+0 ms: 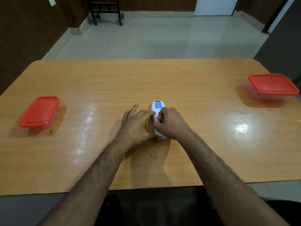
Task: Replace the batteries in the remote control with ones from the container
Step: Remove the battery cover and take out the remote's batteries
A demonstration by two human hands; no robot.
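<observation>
A white remote control (157,106) lies face down in the middle of the wooden table (146,79), a blue label at its far end. My left hand (138,124) holds its left side, thumb at the near end and fingers stretched along it. My right hand (171,123) rests over the open battery compartment, its curled fingertips pinching something small and coppery inside; what it is I cannot tell. A red-lidded clear container (39,111) stands at the far left, and a second red-lidded container (272,85) at the far right. Both lids are on.
The table's near edge runs just below my forearms. Beyond the far edge lies a pale tiled floor, with a dark wheeled chair base (105,12) at the back and dark wood panelling on the left wall.
</observation>
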